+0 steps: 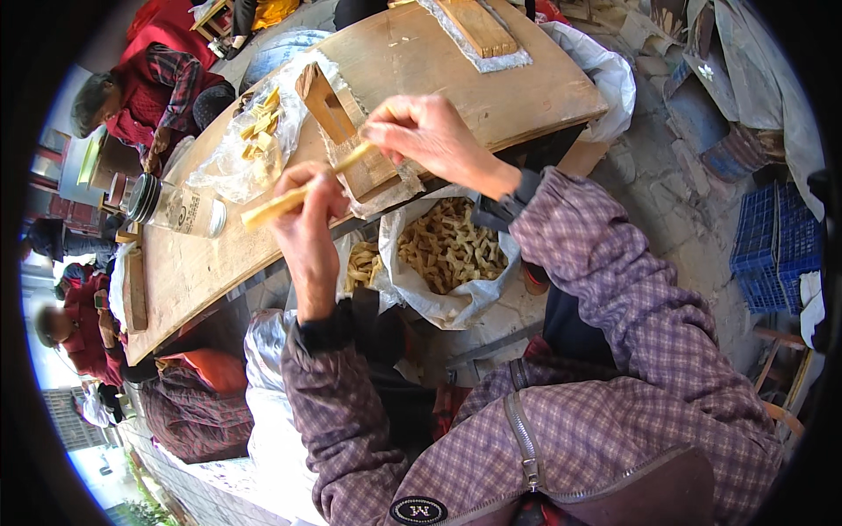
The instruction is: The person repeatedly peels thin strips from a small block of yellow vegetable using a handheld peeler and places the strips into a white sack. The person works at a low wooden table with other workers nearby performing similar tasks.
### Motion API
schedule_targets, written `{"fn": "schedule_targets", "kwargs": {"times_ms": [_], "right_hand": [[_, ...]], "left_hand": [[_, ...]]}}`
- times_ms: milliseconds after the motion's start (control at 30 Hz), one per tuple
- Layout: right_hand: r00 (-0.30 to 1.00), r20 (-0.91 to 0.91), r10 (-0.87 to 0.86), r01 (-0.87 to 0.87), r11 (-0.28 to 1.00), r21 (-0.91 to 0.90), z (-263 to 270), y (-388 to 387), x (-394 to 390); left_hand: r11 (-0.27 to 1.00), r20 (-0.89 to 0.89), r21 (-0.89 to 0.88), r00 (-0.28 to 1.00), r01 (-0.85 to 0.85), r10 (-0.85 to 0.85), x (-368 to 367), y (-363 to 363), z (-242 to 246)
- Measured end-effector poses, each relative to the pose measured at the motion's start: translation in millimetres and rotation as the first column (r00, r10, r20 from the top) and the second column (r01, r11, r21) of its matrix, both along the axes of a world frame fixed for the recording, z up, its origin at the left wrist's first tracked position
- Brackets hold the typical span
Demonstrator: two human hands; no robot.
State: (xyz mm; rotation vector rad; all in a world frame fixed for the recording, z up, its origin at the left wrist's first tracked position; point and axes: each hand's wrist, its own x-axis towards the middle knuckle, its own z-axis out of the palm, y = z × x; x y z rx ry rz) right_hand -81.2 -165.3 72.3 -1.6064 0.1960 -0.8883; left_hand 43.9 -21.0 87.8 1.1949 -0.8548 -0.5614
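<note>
A long pale-yellow strip (268, 209) runs slantwise between my hands above the near edge of the wooden table. Around its nearer part, my left hand (308, 220) is closed, with one end sticking out to the left. My right hand (431, 139) pinches the far end between thumb and fingers. Just behind the strip stands an upright wooden block with a slot (325, 104), by a flat wooden board (368, 172) on whitish cloth. Several similar yellow strips (264, 125) lie on clear plastic film (220, 172) to the left.
A glass jar with dark lid (181, 209) lies tilted in view on the table (217, 263). Below the edge, a white sack (454, 319) holds knotted brownish pieces (447, 246). Another wooden block (477, 29) sits across the table. Blue crates (766, 246) stand right; a person (164, 92) works left.
</note>
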Motion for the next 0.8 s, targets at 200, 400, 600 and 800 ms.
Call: {"fn": "schedule_targets", "kwargs": {"times_ms": [200,400,600,800], "right_hand": [[0.968,0.062,-0.243,0.25,0.934,-0.255,-17,-24,36],[0.777,-0.221,-0.59,0.449,0.765,-0.462,-27,-30,14],[0.985,-0.03,0.172,-0.159,0.954,0.255,-4,7,-21],[0.947,0.143,0.289,-0.322,0.816,0.48,5,44,-12]], "left_hand": [[1.0,-0.062,-0.001,0.998,-0.022,0.022,31,-37,-22],[0.988,-0.126,0.084,0.982,-0.131,0.141,32,-21,-24],[0.998,0.137,-0.006,0.988,-0.067,0.067,-16,3,-2],[0.996,0.461,-0.069,0.887,0.06,-0.021,-44,-6,3]]}}
